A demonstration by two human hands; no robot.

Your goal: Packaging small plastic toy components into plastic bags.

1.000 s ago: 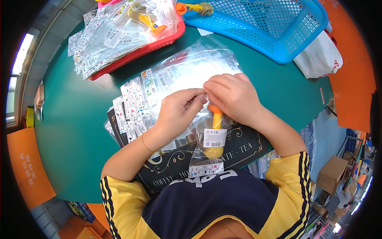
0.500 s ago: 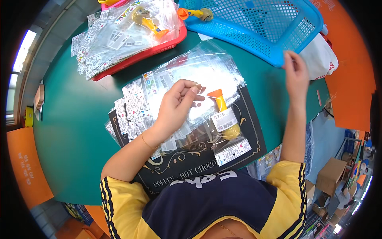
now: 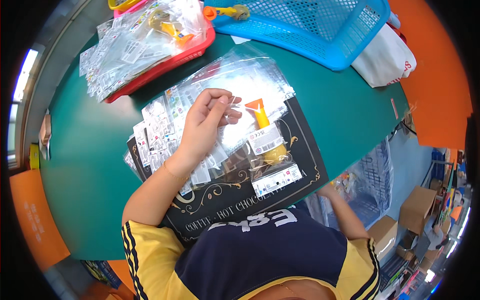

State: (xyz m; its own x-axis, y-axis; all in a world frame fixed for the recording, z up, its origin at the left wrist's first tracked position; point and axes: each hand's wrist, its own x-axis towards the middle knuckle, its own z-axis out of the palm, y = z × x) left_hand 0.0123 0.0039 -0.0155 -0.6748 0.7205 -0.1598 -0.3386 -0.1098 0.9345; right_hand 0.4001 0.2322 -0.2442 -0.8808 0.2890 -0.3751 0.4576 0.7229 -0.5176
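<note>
Far to the left of the left hand's fingers, an orange panel [image 3: 40, 220] is seen beside the green worktop [image 3: 80, 150]; beyond those fingers and to their left, a red basket [image 3: 167, 67] is heaped with clear printed bags [image 3: 120, 65]; under and around the fingers, a stack of clear bags [image 3: 255, 75] with printed strips is spread over a black board [image 3: 302, 145] with scrollwork; by the left hand [image 3: 207, 117] the fingers are held curled, the thumb brought near the forefinger, and it cannot be told whether any clear film is pinched between them; well beyond them, an unbagged orange-and-yellow toy [image 3: 230, 12] is rested at the rim of a blue basket [image 3: 335, 62]; just to the right of the fingers, and apart from them, a bagged toy [image 3: 266, 137] is laid on the stack and board, its orange end nearest the fingers and its white strip farthest; lower and farther right, the right hand [image 3: 327, 191] is lowered at the worktop's edge, its fingers largely hidden, so their state cannot be told; right of these fingers, clear packaging and a blue crate [image 3: 380, 170] are seen, with a white bag [image 3: 385, 60] placed well beyond them.
</note>
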